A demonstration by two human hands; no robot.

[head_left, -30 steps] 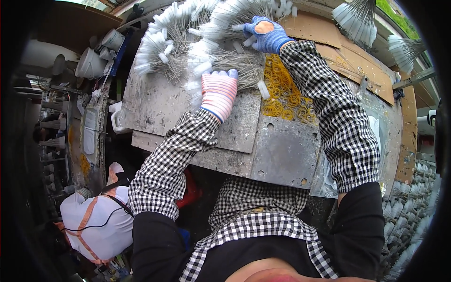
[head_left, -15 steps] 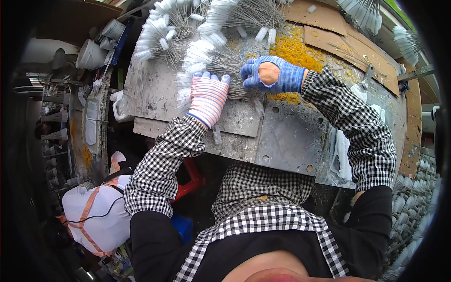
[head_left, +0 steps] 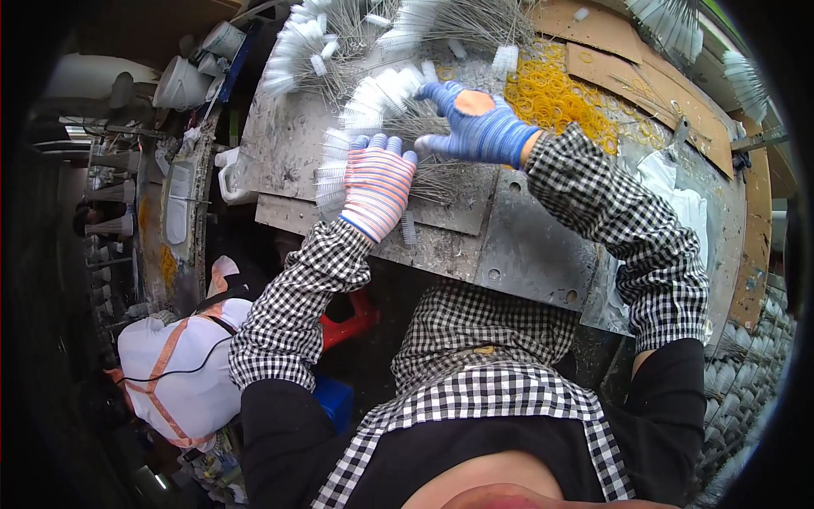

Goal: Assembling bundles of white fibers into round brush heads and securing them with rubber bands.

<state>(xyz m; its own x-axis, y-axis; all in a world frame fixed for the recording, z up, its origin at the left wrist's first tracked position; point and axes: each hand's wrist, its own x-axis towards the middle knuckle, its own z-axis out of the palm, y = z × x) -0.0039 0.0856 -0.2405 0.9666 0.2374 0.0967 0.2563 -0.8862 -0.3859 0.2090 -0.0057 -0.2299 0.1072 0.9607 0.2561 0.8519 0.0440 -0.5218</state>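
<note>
Small brushes with white bristle heads (head_left: 373,102) and thin wire stems (head_left: 437,181) lie in a curved bunch on the grey work table (head_left: 284,140). My left hand (head_left: 377,188), in a pink and blue striped glove, is closed over the near part of the bunch; its fingertips are partly lost among the bristles. Just right of it, my right hand (head_left: 485,129) wears a blue glove with a hole at its back. Its thumb and fingers are spread apart over the stems, the fingertips beside the upper bristle heads. I see nothing gripped in it.
Yellow rubber bands (head_left: 555,93) are heaped beyond my right hand, next to cardboard sheets (head_left: 598,34). More brushes (head_left: 292,64) lie at the table's far side. A metal plate (head_left: 538,242) covers the near edge. Another person (head_left: 182,369) is at lower left; white buckets (head_left: 181,83) stand upper left.
My right hand has opened and its fingers have spread toward the upper bristle heads. My left hand stays on the bunch. The whole view has shifted slightly.
</note>
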